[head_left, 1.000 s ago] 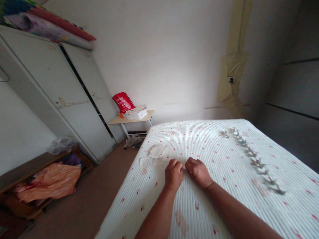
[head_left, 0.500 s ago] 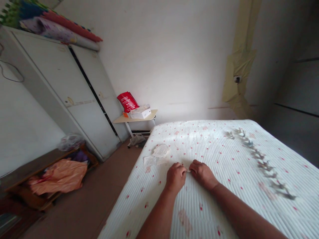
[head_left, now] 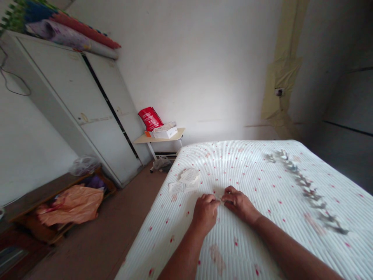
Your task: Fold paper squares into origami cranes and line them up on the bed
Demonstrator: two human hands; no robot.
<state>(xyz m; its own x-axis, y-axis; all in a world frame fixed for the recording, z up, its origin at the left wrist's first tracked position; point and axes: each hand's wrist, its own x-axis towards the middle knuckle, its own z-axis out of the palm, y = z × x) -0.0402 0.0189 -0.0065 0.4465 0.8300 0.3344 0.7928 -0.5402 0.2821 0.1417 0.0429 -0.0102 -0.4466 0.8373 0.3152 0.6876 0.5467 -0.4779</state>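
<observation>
My left hand (head_left: pixel 206 212) and my right hand (head_left: pixel 238 202) meet over the middle of the bed, fingers closed in pinches. Between their fingertips is a small piece of folded paper (head_left: pixel 219 198), mostly covered by the fingers, so its shape cannot be made out. Printed paper sheets (head_left: pixel 189 176) lie in a loose overlapping pile beyond my left hand. To the right, several small folded paper figures (head_left: pixel 303 180) with pointed parts stand in a slanting row on the bedspread.
The bed (head_left: pixel 227 249) has a white ribbed cover with red dots. Past its far left corner, a small table (head_left: pixel 142 139) bears a red bag (head_left: pixel 150 118) and a white box (head_left: pixel 166 133). A grey cabinet (head_left: pixel 67 89) and a low wooden bench (head_left: pixel 26 190) stand left.
My right hand's fingers have lifted and shifted slightly around the small paper. My left hand's fingers have moved a little. The whole view has drifted slightly.
</observation>
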